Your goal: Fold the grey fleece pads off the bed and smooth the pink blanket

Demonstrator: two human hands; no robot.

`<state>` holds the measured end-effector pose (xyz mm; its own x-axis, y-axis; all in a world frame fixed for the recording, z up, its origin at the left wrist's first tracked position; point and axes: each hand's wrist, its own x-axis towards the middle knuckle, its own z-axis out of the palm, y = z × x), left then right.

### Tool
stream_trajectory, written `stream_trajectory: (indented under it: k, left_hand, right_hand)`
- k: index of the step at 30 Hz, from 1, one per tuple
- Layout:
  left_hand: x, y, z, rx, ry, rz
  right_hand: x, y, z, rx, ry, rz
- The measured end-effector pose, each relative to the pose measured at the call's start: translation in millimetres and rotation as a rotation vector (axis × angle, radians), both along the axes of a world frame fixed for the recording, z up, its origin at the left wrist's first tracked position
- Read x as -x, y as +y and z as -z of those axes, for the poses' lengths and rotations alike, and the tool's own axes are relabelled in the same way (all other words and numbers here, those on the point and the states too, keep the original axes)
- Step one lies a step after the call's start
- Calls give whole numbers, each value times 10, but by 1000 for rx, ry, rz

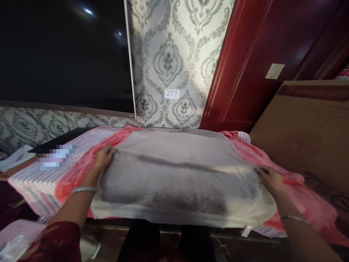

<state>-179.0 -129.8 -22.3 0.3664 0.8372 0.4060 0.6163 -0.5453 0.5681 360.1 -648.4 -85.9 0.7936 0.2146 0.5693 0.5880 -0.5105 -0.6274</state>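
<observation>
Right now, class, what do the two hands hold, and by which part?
The grey towel, by the two ends of its fold: the left hand pinches the left end, the right hand the right end.

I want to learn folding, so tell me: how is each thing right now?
grey towel, lying flat, near part doubled over along a fold
left hand, gripping the fold's left end
right hand, gripping the fold's right end
pink striped cloth, spread out under the towel
screen, dark
</observation>
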Motion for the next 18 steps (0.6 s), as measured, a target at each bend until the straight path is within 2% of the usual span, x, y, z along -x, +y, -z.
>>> stream_trajectory:
  k: [7,9,14,18]
  left_hand:
    - [267,-182,-186,1,-133,-19]
    - [381,-258,-272,-34,-139,-32]
    - [651,-510,-528,-246,-174,-80]
    - [819,-704,-708,-210,-347,-135]
  right_hand:
    - [406,-228,-345,-160,129,64]
    - [513,-320,-416,-199,115,88]
    - [783,-578,-524,-293,93,121]
    - [967,-680,-696,-395,0,196]
